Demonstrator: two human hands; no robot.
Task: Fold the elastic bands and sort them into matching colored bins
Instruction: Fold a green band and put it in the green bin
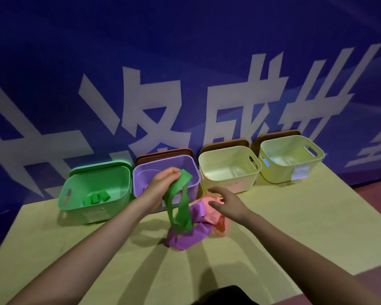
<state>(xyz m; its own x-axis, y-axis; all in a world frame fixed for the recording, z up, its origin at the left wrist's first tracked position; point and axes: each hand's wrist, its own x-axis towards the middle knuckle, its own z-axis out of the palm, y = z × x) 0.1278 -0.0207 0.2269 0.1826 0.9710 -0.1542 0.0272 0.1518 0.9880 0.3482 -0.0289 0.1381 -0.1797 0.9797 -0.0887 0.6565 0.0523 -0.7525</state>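
My left hand (163, 186) pinches one end of a green elastic band (180, 208) and holds it up in front of the purple bin (194, 183); the band hangs down in a loop over the pile. My right hand (227, 201) hovers with spread fingers above the pile, holding nothing. The pile holds purple bands (189, 236) and pink-orange bands (220, 225) on the table. The green bin (75, 201) at the left contains three folded green bands (96, 198).
Two pale yellow bins (253, 170) (317, 155) stand to the right of the purple one, all in a row against a blue wall with large white characters. Brown lids lean behind the bins. The yellow table (295, 227) ends at the right over a reddish floor.
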